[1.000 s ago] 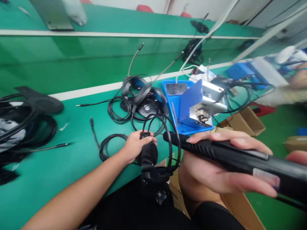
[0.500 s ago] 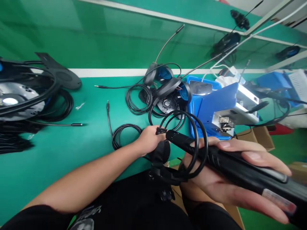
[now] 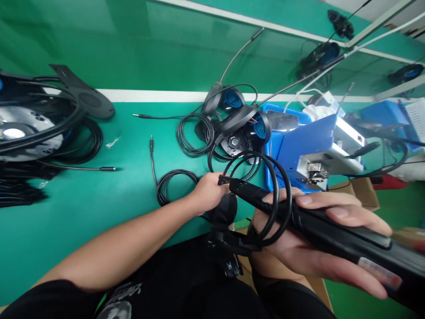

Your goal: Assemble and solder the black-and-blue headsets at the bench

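Observation:
My left hand [image 3: 209,192] is closed around a small black connector on a headset cable [image 3: 255,159], near the black ear cup [image 3: 227,210] that hangs below it. My right hand [image 3: 308,235] lies palm up and grips a long black handheld tool [image 3: 328,226] with a white label [image 3: 380,272]. The tool's narrow tip points left and nearly meets the connector. Loops of the black cable [image 3: 279,199] lie across my right hand's fingers. Part of the tool's far end runs out of view at the right edge.
A blue tray [image 3: 272,153] holds a blue and silver bench machine [image 3: 318,155]. Other headsets [image 3: 235,124] and coiled cables lie on the green bench, with a black heap of them [image 3: 49,119] at left. A cardboard box [image 3: 363,192] sits below the bench at right.
The black cable loops have moved from beyond the tool to across my right hand. The tool tip has come closer to my left hand, and the view has shifted and levelled.

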Demonstrator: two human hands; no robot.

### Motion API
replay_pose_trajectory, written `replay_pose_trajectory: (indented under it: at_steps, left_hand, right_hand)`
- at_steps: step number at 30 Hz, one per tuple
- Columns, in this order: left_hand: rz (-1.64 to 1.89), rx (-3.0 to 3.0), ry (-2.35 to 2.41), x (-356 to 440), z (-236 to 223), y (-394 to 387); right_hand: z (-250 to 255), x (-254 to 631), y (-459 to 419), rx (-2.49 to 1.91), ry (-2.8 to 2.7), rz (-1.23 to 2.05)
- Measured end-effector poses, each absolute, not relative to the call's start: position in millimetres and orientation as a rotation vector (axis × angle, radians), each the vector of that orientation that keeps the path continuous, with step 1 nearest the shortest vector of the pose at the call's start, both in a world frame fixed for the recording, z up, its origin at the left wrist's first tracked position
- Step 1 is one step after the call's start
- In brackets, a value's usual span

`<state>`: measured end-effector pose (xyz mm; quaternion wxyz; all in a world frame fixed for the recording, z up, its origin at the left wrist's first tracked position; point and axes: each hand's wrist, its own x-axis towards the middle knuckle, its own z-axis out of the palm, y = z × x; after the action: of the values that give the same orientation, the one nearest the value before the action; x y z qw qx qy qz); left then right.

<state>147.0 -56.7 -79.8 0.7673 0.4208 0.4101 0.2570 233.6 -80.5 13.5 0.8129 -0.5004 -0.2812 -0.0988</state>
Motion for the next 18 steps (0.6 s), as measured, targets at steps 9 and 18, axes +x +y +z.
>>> replay_pose_trajectory:
  at_steps: [9,18]
  left_hand:
    - [0.563,0.978,0.907,148,-84,-57]
    - [0.550,0.991,0.910,148,-87,-58]
  right_hand:
    - [7,235,-92,-1.116,-0.851,-0.285]
    - [-4,242,-99,-0.973,-0.930,-0.251]
